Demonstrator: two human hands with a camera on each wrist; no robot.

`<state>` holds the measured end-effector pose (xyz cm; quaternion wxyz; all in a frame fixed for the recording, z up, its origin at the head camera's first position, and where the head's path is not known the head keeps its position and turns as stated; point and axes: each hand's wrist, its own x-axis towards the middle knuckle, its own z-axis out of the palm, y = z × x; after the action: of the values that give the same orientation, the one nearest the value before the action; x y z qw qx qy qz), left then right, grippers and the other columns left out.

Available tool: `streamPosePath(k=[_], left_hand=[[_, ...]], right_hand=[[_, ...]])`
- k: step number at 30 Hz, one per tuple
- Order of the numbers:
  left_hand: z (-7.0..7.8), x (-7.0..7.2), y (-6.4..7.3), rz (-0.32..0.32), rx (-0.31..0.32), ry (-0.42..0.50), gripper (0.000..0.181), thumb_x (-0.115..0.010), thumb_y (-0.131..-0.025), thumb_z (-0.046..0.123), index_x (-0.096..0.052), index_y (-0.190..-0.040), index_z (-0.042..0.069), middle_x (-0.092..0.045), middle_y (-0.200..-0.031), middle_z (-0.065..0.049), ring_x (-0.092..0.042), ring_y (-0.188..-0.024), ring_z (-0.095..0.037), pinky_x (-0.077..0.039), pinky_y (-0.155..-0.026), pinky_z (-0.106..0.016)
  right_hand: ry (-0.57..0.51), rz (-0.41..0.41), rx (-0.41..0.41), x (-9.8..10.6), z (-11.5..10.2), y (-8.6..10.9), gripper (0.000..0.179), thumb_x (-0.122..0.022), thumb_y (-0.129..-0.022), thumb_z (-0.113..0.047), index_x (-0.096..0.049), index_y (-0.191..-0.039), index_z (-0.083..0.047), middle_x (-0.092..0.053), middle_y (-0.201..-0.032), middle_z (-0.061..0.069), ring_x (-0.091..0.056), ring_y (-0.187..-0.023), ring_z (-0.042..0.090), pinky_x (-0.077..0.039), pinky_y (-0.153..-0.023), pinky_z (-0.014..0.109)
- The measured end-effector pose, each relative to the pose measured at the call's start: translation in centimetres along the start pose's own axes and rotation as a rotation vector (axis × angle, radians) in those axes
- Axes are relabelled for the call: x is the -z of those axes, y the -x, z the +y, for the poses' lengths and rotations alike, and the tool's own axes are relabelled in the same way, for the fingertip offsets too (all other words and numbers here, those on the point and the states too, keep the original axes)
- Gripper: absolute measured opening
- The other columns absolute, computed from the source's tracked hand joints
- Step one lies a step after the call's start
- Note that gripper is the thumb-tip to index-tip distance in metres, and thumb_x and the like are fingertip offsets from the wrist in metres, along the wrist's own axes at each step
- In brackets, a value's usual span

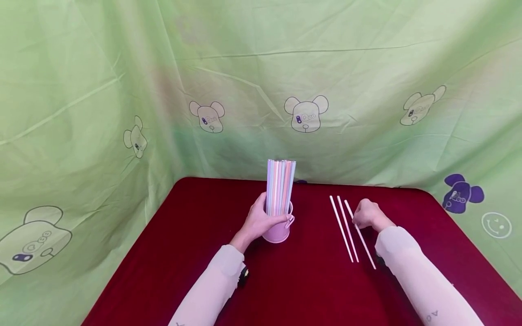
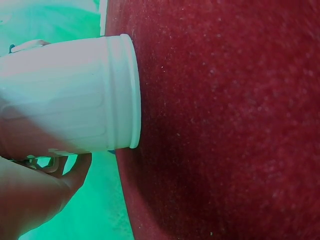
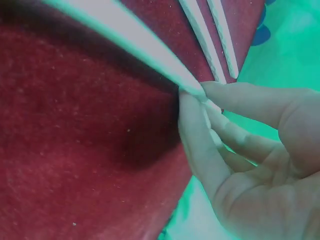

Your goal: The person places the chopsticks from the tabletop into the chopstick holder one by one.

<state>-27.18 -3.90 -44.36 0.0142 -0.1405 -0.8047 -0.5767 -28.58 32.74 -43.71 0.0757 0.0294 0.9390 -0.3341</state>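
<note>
My left hand grips a small pink bucket standing upright on the table. A dense bundle of pastel straws stands in it, rising well above the rim. In the left wrist view, the bucket's ribbed wall looks pale, and part of the left hand shows beside its handle. Off to the right, my right hand pinches a pale straw between thumb and forefinger. Two more pale straws lie side by side just left of the pinched one.
A dark red cloth covers the table. Green fabric with printed bear heads hangs behind the table and along its sides. The table's back edge runs close to this fabric.
</note>
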Motion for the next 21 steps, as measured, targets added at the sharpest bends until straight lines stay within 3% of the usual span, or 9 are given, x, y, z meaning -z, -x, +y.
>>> streamPosePath(k=[4, 9, 16, 21], left_hand=[[-0.2, -0.1, 0.1, -0.003, 0.004, -0.001, 0.087, -0.091, -0.071, 0.041, -0.049, -0.143, 0.016, -0.060, -0.130, -0.002, -0.062, -0.112, -0.020, -0.053, -0.095, -0.043], [-0.1, -0.1, 0.1, -0.006, -0.010, 0.004, 0.086, -0.090, -0.071, 0.039, -0.049, -0.143, 0.016, -0.060, -0.130, -0.002, -0.062, -0.112, -0.019, -0.053, -0.095, -0.043], [-0.2, 0.0, -0.1, 0.000, -0.006, -0.003, 0.087, -0.091, -0.071, 0.040, -0.048, -0.144, 0.016, -0.060, -0.130, -0.002, -0.062, -0.112, -0.020, -0.053, -0.096, -0.043], [-0.3, 0.0, -0.1, -0.001, -0.011, 0.003, 0.088, -0.091, -0.071, 0.039, -0.048, -0.144, 0.016, -0.060, -0.130, -0.003, -0.062, -0.112, -0.019, -0.053, -0.096, -0.044]], right_hand=[[-0.109, 0.010, -0.031, 0.2, 0.3, 0.3, 0.010, -0.064, -0.077, 0.008, -0.072, -0.080, 0.013, -0.072, -0.066, 0.012, -0.069, -0.058, 0.015, -0.061, -0.059, 0.030], [-0.168, 0.090, 0.020, 0.9, -0.3, 0.6, 0.013, -0.062, -0.081, 0.008, -0.072, -0.086, 0.014, -0.075, -0.077, 0.015, -0.071, -0.061, 0.012, -0.061, -0.061, 0.028], [-0.272, 0.209, 0.131, 2.1, -4.3, 1.4, 0.024, -0.070, -0.092, -0.001, -0.068, -0.106, 0.018, -0.076, -0.086, 0.019, -0.072, -0.065, 0.006, -0.061, -0.067, 0.026], [-0.326, 0.323, 0.258, 2.3, -7.9, 2.0, 0.024, -0.072, -0.092, -0.003, -0.068, -0.106, 0.016, -0.075, -0.088, 0.022, -0.070, -0.066, 0.002, -0.058, -0.064, 0.019]])
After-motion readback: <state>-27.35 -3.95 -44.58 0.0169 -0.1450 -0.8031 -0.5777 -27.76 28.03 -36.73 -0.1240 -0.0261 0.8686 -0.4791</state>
